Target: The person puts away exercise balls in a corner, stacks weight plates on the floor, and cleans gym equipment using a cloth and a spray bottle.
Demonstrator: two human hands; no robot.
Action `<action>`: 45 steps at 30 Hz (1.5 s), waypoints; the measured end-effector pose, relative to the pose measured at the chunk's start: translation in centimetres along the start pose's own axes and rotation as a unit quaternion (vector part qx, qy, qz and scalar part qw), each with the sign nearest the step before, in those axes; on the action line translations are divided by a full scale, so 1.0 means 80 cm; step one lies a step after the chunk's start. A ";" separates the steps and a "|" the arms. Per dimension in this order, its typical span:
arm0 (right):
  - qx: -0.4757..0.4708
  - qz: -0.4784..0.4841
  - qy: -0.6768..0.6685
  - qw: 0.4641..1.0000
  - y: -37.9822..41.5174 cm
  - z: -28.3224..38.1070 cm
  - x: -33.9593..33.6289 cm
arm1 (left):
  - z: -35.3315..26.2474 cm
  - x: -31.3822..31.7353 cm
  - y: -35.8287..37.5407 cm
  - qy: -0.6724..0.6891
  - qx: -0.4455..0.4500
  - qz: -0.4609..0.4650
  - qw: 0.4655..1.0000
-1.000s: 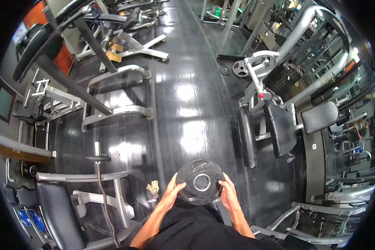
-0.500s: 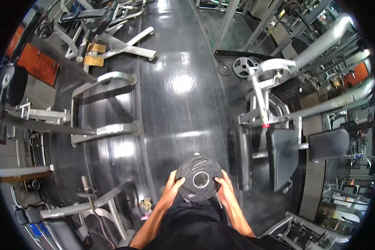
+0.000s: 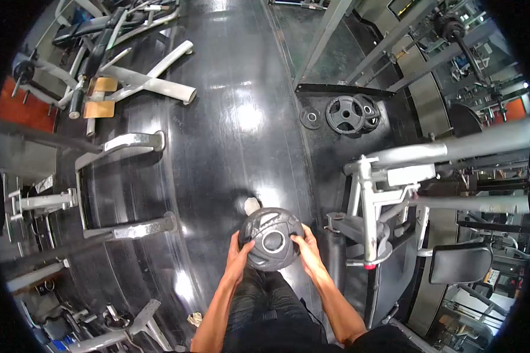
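Observation:
I hold a black round weight plate (image 3: 270,237) flat in front of my body, over the glossy black floor. My left hand (image 3: 239,257) grips its left rim and my right hand (image 3: 305,250) grips its right rim. The plate has a silver ring around its centre hole. One white shoe tip (image 3: 252,205) shows just beyond the plate. My dark trousers fill the bottom of the view.
Grey gym machine frames (image 3: 121,182) stand to my left. A machine with black pads (image 3: 394,235) stands close on my right. More black weight plates (image 3: 347,114) lie on the floor ahead to the right. A shiny aisle (image 3: 235,106) runs straight ahead.
I have walked forward along the aisle with the plate held in both hands. The machines have slid back past me and the floor plates ahead right have come nearer.

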State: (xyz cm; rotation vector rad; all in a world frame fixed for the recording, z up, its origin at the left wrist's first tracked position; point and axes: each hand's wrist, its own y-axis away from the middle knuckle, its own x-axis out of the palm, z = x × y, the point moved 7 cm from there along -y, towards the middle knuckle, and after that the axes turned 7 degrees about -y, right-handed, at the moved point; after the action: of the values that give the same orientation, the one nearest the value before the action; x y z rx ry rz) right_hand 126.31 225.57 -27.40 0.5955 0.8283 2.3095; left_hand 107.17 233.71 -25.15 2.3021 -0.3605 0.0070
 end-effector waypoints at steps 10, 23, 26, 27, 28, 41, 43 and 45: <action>-0.001 -0.122 -0.042 0.992 -0.317 0.078 0.022 | -0.111 0.073 -0.340 -0.137 0.023 0.037 0.990; 0.086 -0.192 -0.016 0.978 -0.645 0.120 -0.051 | -0.179 0.229 -0.666 -0.344 0.000 0.060 0.937; 0.093 -0.203 0.038 0.974 -0.750 0.063 -0.120 | -0.150 0.260 -0.739 -0.334 -0.048 0.097 0.936; 0.110 -0.238 0.054 0.964 -0.754 0.072 -0.130 | -0.133 0.267 -0.762 -0.314 -0.063 0.099 0.942; 0.129 -0.188 0.011 0.973 -0.763 0.083 -0.131 | -0.122 0.274 -0.783 -0.318 -0.070 0.100 0.940; 0.179 -0.197 -0.128 0.955 -0.902 0.060 -0.227 | -0.008 0.357 -0.973 -0.335 -0.112 0.155 0.923; 0.178 -0.195 -0.132 0.955 -0.930 0.049 -0.247 | -0.028 0.385 -0.973 -0.355 -0.125 0.168 0.911; 0.176 -0.190 -0.124 0.958 -0.950 0.045 -0.265 | -0.021 0.402 -0.991 -0.369 -0.130 0.186 0.901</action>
State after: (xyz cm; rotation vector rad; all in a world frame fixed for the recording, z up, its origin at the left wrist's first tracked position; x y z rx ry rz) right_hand 173.07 259.98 -80.92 0.7826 1.1286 1.7126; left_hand 158.83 278.05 -76.94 1.8571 -1.1093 -0.6965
